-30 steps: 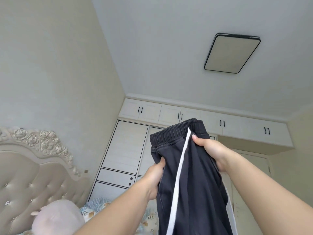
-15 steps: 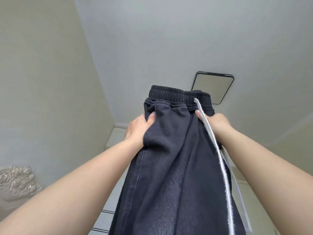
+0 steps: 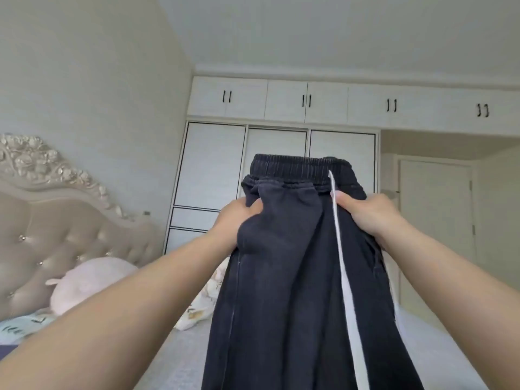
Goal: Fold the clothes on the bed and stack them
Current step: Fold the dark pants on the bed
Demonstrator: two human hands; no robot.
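Dark trousers (image 3: 295, 277), white side stripe: held up above the bed (image 3: 180, 350), left hand (image 3: 235, 220) and right hand (image 3: 368, 212) fingers grasping below the waistband.

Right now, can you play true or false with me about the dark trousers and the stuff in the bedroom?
1. Both hands hold the dark navy trousers with a white side stripe up in the air. True: the left hand and the right hand grip them just under the elastic waistband.
2. The trousers lie folded flat on the bed. False: they hang down unfolded.
3. A pale pink plush toy sits near the cream tufted headboard. True.
4. The white wardrobe has red handles. False: its upper handles are black.
5. The right hand is empty. False: it grips the trousers beside the stripe.
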